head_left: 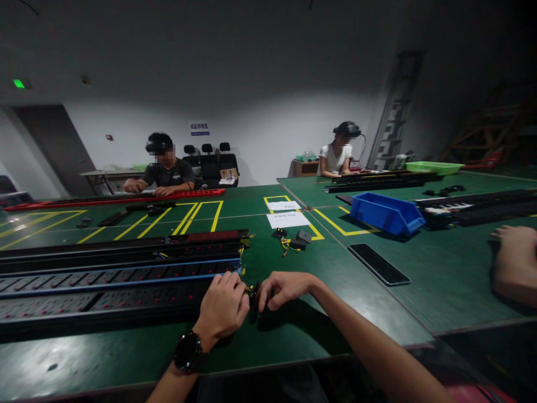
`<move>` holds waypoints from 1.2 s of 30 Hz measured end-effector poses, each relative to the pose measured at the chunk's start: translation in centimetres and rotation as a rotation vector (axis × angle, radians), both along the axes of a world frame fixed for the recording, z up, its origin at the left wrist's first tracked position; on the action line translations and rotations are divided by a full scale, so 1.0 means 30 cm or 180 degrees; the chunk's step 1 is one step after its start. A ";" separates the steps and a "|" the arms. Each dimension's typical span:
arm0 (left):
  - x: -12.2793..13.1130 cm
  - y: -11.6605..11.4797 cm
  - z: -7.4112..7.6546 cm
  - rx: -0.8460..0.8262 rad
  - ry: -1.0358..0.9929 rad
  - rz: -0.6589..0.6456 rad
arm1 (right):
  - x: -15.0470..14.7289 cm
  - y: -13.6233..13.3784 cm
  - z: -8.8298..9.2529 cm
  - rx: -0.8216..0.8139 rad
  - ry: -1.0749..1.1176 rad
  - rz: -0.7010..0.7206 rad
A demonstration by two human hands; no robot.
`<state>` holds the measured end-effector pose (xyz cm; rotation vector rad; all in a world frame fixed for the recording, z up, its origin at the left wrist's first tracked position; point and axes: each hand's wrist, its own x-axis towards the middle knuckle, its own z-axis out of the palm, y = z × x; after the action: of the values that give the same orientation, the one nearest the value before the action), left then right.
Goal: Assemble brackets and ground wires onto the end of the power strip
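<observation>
Long black power strips (pixel 146 299) with rows of sockets and small red dots lie side by side on the left of the green table. My left hand (pixel 224 305), with a black watch (pixel 191 351) on its wrist, is closed over the right end of the nearest strip. Just right of that end, my right hand (pixel 283 288) pinches a small dark piece (pixel 254 295), its shape mostly hidden by the fingers. Yellow-green wire ends (pixel 250 289) show between my two hands. Beyond them lie several small black parts (pixel 298 242) with yellow-green leads.
A dark phone (pixel 378 264) and a blue bin (pixel 386 214) are on the right. Paper sheets (pixel 288 219) lie ahead among yellow tape lines. Another person's arm (pixel 515 266) rests at the right edge. Two people work across the table, one by a red rail (pixel 197 193).
</observation>
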<state>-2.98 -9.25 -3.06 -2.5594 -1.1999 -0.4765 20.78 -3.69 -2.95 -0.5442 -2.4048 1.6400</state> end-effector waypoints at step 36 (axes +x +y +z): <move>0.001 0.015 -0.028 0.0168 0.0196 0.0072 | -0.085 0.007 -0.121 0.2396 -0.0495 -0.1964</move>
<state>-2.95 -8.79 -3.91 -2.4947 -1.1778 -0.4160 18.23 -3.48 -6.57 -1.1158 -2.3552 0.4179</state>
